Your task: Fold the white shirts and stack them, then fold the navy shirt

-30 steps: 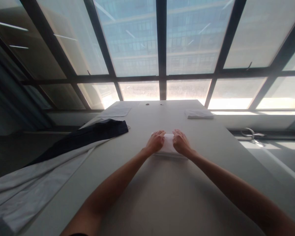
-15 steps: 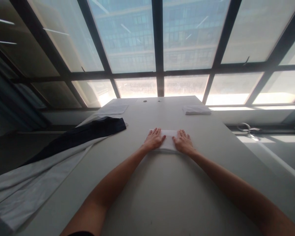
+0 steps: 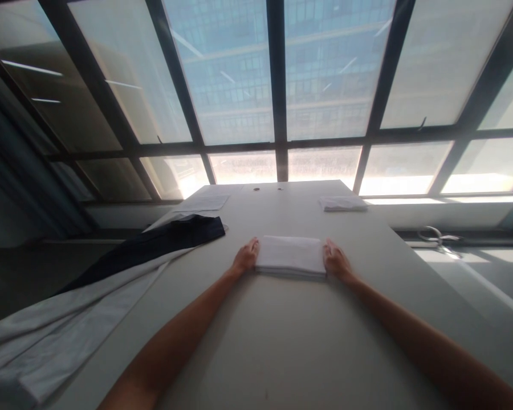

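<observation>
A folded white cloth (image 3: 290, 254) lies flat in the middle of the white table (image 3: 256, 330), its layers showing along the near edge. Against its left edge rests my left hand (image 3: 246, 255), with fingers stretched forward. My right hand (image 3: 336, 259) is at the opposite edge in much the same pose, fingers extended along the side. Neither hand covers the cloth's top now. Whether the fingertips reach under the edges cannot be made out.
At the left table edge lie a dark navy garment (image 3: 183, 233) and a long white cloth (image 3: 89, 319) hanging over. Farther back are a flat white piece (image 3: 205, 203) on the left and a folded white stack (image 3: 344, 204) on the right. Windows (image 3: 325, 74) rise beyond.
Both hands have slid outward off the cloth's top to its left and right edges. More of the cloth shows. The view has tilted slightly upward.
</observation>
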The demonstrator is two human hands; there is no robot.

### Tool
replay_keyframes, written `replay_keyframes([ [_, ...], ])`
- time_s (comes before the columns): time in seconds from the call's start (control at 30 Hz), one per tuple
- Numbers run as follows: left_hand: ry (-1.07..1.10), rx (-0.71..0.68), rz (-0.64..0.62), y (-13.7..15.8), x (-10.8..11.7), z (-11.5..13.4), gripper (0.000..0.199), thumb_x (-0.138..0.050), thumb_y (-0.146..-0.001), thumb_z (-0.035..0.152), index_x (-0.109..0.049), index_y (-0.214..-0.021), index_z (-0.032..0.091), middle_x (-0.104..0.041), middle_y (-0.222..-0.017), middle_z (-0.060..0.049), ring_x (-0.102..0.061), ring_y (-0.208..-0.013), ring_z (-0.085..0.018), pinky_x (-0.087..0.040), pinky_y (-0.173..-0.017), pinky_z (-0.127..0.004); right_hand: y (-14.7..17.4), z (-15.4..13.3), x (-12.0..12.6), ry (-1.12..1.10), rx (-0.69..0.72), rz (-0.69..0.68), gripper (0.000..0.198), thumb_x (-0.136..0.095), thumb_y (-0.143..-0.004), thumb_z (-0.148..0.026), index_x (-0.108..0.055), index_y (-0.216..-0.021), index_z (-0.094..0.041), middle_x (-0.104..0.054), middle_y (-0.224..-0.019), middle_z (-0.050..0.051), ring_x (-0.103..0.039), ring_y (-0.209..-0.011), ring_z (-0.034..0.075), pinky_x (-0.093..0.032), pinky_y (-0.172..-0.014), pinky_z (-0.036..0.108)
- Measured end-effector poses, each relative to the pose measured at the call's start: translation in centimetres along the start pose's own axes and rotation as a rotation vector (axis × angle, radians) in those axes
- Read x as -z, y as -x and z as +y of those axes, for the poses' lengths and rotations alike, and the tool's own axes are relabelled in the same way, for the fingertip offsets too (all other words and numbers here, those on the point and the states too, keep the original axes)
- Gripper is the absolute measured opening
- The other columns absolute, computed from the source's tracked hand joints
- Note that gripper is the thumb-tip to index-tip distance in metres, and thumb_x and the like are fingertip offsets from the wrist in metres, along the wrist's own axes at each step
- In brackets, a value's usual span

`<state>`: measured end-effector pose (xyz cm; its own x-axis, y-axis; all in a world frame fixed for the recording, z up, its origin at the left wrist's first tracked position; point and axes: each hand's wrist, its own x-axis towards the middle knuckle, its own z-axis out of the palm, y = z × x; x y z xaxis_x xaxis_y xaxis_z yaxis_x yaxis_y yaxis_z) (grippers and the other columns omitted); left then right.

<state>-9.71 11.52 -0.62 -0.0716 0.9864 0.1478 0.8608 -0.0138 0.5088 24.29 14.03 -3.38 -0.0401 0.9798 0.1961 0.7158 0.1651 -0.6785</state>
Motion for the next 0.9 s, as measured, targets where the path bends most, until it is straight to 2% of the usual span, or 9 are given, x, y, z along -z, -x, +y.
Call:
replay_keyframes([
  [0.1,0.134,0.008,0.107,0.4,0.5,-0.2,0.044,-0.036,-0.102,0.026,-0.059,-0.137,0.015,-0.063,-0.138,-0.012,-0.057,-0.129,-0.021,-0.039,-0.111,-0.030,-0.1,-0.1,0.3,-0.124,-0.008,0.058,0.060,-0.029,-0.099,-0.041,-0.049,-0.147,-0.010,-0.050,-0.150,0.016,-0.042,-0.142,0.027,-0.028,-0.120,0.038],
  [0.2,0.137,0.041,0.127,0.5,0.9,0.5,0.041,-0.040,-0.099,0.023,-0.062,-0.132,0.015,-0.065,-0.135,-0.013,-0.060,-0.125,-0.023,-0.041,-0.109,-0.032,-0.1,-0.9,0.8,-0.171,-0.044,0.098,0.058,-0.034,-0.095,-0.035,-0.052,-0.143,-0.007,-0.052,-0.148,0.018,-0.046,-0.139,0.027,-0.029,-0.119,0.038],
  [0.3,0.107,0.088,0.034,0.6,1.6,1.3,0.038,-0.051,-0.093,0.022,-0.065,-0.127,0.014,-0.068,-0.127,-0.014,-0.064,-0.115,-0.024,-0.045,-0.102,-0.032,-0.1,-1.7,1.4,-0.290,-0.146,0.062,0.050,-0.046,-0.088,-0.029,-0.059,-0.133,-0.010,-0.060,-0.138,0.019,-0.055,-0.129,0.028,-0.039,-0.112,0.040],
  [0.4,0.132,0.111,-0.093,1.0,2.7,1.6,0.030,-0.062,-0.085,0.027,-0.071,-0.110,0.013,-0.075,-0.097,-0.009,-0.070,-0.088,-0.022,-0.052,-0.080,-0.029,0.1,-2.3,2.2,-0.460,-0.281,-0.092,0.026,-0.058,-0.081,-0.026,-0.067,-0.103,-0.015,-0.071,-0.104,0.014,-0.066,-0.106,0.027,-0.054,-0.091,0.038],
  [0.5,0.300,0.138,-0.298,1.5,3.7,1.7,0.027,-0.070,-0.077,0.033,-0.072,-0.094,0.012,-0.071,-0.077,-0.004,-0.065,-0.067,-0.017,-0.049,-0.063,-0.025,0.4,-2.8,2.9,-0.539,-0.340,-0.233,0.008,-0.062,-0.080,-0.024,-0.061,-0.075,-0.018,-0.065,-0.075,0.006,-0.065,-0.074,0.020,-0.058,-0.069,0.034],
  [0.57,0.398,0.134,-0.400,1.7,4.1,2.0,0.026,-0.074,-0.072,0.035,-0.071,-0.082,0.012,-0.068,-0.070,-0.002,-0.060,-0.062,-0.015,-0.046,-0.058,-0.024,0.5,-3.1,3.3,-0.577,-0.366,-0.298,0.011,-0.063,-0.080,-0.022,-0.058,-0.071,-0.018,-0.061,-0.070,0.003,-0.061,-0.064,0.016,-0.057,-0.061,0.031],
  [0.67,0.408,0.145,-0.420,1.8,4.3,2.5,0.030,-0.078,-0.066,0.041,-0.067,-0.067,0.013,-0.059,-0.057,0.000,-0.053,-0.057,-0.014,-0.039,-0.054,-0.024,0.5,-3.5,3.7,-0.633,-0.439,-0.363,0.009,-0.066,-0.078,-0.019,-0.059,-0.074,-0.017,-0.059,-0.067,0.002,-0.058,-0.059,0.014,-0.054,-0.055,0.028],
  [0.8,0.469,0.202,-0.430,1.9,4.2,3.3,0.034,-0.078,-0.068,0.045,-0.066,-0.068,0.013,-0.056,-0.058,0.001,-0.053,-0.059,-0.014,-0.039,-0.052,-0.023,0.1,-3.7,3.8,-0.671,-0.519,-0.364,0.012,-0.069,-0.076,-0.016,-0.057,-0.075,-0.017,-0.053,-0.061,-0.001,-0.052,-0.052,0.012,-0.047,-0.045,0.022],
  [0.9,0.758,0.297,-0.413,2.1,4.0,3.8,0.027,-0.073,-0.077,0.037,-0.068,-0.086,0.013,-0.066,-0.077,-0.003,-0.061,-0.071,-0.016,-0.050,-0.058,-0.024,0.1,-3.8,3.6,-0.754,-0.523,-0.361,0.011,-0.067,-0.076,-0.016,-0.057,-0.077,-0.017,-0.052,-0.063,-0.002,-0.049,-0.050,0.011,-0.043,-0.042,0.020],
])
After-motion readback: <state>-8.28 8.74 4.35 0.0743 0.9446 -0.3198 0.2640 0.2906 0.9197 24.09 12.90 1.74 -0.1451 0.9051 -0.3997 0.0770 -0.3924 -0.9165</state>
